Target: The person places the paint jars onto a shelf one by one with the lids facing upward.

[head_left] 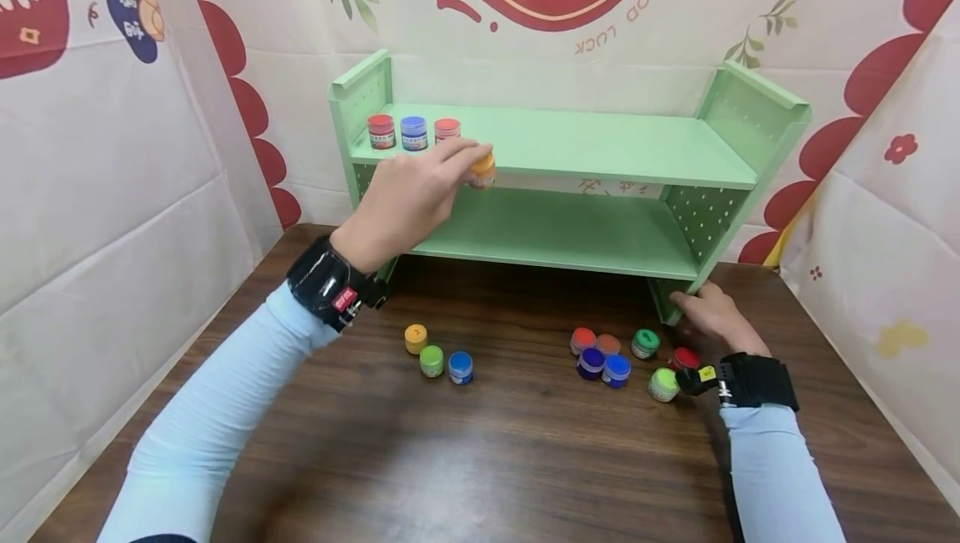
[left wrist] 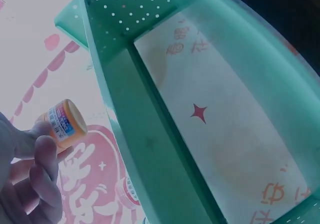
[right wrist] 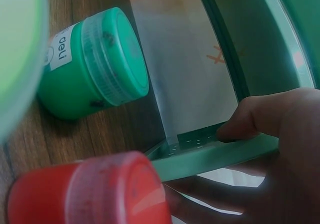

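My left hand (head_left: 412, 197) pinches a small yellow-orange paint jar (head_left: 483, 172) at the front of the upper board of a green two-tier shelf (head_left: 600, 143). In the left wrist view that paint jar (left wrist: 67, 124) is tilted, its label showing, with thumb and fingers round one end. Behind the hand, a red jar (head_left: 381, 134), a blue jar (head_left: 414, 136) and a lighter red jar (head_left: 447, 128) stand in a row on the upper board. My right hand (head_left: 716, 318) grips the lower right side panel of the shelf, its thumb (right wrist: 237, 121) on the inner face.
On the brown table (head_left: 487, 460), yellow (head_left: 416, 339), light green (head_left: 431, 361) and blue (head_left: 461, 368) jars sit left of centre. Several more, including a dark green jar (head_left: 645, 344) and a purple jar (head_left: 590, 364), stand near the right hand. Printed cloth (head_left: 135, 168) surrounds the table.
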### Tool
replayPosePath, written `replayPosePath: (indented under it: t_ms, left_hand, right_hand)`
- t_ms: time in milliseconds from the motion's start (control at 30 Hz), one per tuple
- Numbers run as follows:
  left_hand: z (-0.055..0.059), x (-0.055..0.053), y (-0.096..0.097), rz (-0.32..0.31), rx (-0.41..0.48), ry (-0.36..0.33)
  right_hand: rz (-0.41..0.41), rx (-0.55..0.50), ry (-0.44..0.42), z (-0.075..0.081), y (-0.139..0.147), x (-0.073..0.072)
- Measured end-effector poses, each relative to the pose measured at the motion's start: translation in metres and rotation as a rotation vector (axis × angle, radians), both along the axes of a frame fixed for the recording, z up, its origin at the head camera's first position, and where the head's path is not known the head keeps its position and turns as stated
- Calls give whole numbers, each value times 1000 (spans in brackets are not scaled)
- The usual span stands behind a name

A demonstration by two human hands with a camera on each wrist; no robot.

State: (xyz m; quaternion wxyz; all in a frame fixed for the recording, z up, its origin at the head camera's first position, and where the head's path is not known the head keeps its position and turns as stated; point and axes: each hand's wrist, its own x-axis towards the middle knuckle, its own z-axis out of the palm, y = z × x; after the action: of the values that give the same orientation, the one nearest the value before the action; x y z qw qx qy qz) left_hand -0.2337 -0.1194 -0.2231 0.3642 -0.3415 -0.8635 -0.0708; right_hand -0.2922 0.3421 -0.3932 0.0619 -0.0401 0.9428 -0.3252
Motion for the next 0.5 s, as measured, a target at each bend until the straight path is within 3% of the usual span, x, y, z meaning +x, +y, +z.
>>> replayPosePath:
  t_ms: [200,500]
  left_hand:
    - [17,-22,9,52,-27,-57]
    - [22,-40,18,129,-51,-94]
  right_hand:
    - [9,-27,-3,-3,2,0]
    - [14,-48,-17,-2,3,-1]
